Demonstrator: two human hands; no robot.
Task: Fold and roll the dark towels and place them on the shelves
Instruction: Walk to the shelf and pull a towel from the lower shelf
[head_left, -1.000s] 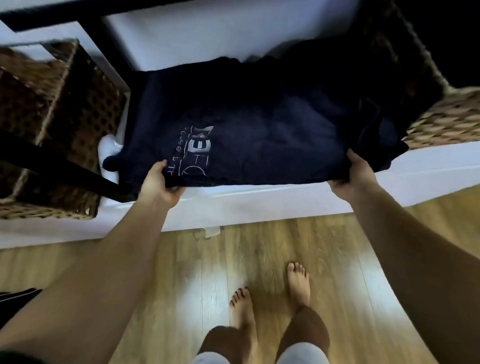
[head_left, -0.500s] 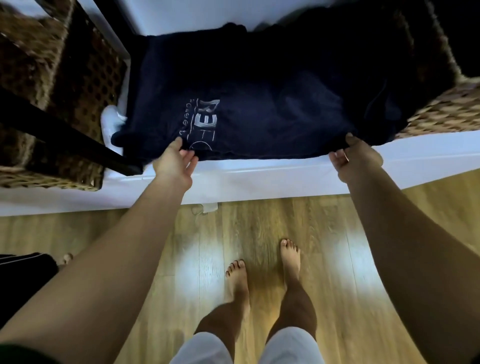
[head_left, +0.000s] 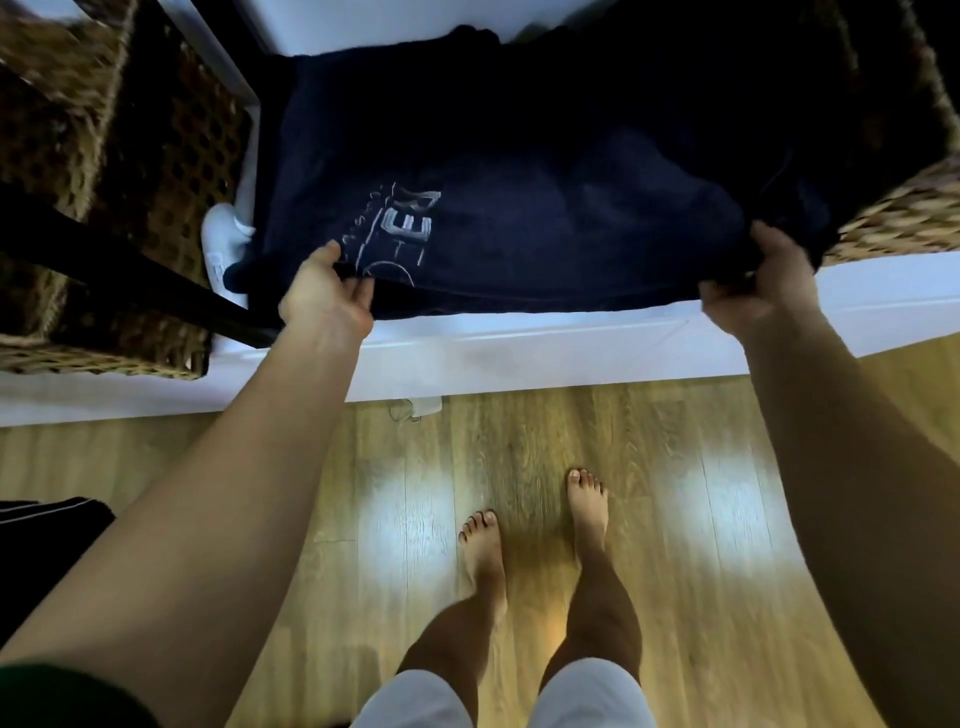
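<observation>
The towel (head_left: 545, 208) lay spread on the shelf (head_left: 519, 348), hem along its front edge, between the left basket (head_left: 104, 182) and the right basket (head_left: 904, 218). The left hand (head_left: 324, 296) pinched the hem beside the lettering; the right hand (head_left: 758, 291) grasped the towel's front right corner.

White shelf (head_left: 519, 343) in front of you: dark towel (head_left: 545, 208) with pale lettering spread on it, between left wicker basket (head_left: 78, 208) and right wicker basket (head_left: 904, 218). Small white object (head_left: 223, 244) on the shelf, touching the towel's left edge. Below is the wood floor (head_left: 363, 519), with your bare feet (head_left: 483, 551) on it.
</observation>
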